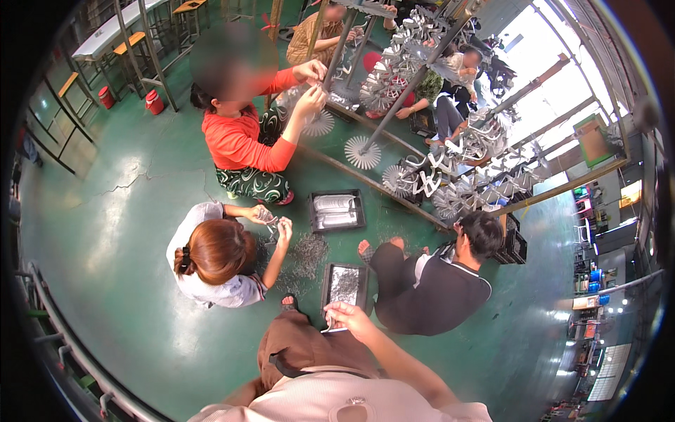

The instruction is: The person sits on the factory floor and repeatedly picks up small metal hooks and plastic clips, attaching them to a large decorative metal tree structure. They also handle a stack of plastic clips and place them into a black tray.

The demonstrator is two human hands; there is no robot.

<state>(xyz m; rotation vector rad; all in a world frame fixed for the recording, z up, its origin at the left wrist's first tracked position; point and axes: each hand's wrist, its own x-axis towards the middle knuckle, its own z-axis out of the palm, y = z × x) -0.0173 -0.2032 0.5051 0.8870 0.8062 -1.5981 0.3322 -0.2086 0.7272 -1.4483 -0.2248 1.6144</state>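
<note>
My right hand [349, 318] is closed, its thumb and fingers pinching a small, curved, silvery-white metal piece [328, 324]. Just beyond it on the floor lies a black tray [326, 287] holding many small grey bits. My left forearm [247, 391] shows only in part at the lower edge; the hand at its end is hidden beside my brown-clad leg. Farther off stands a second black tray [314, 228] with long silver parts [335, 211] lying in it.
Loose grey scraps [308, 257] cover the green floor left of the near tray. One person [214, 257] crouches at left, another [436, 288] sits at right, and a person in red [242, 137] works beyond. A metal rack [394, 184] hung with white hooked parts stands behind.
</note>
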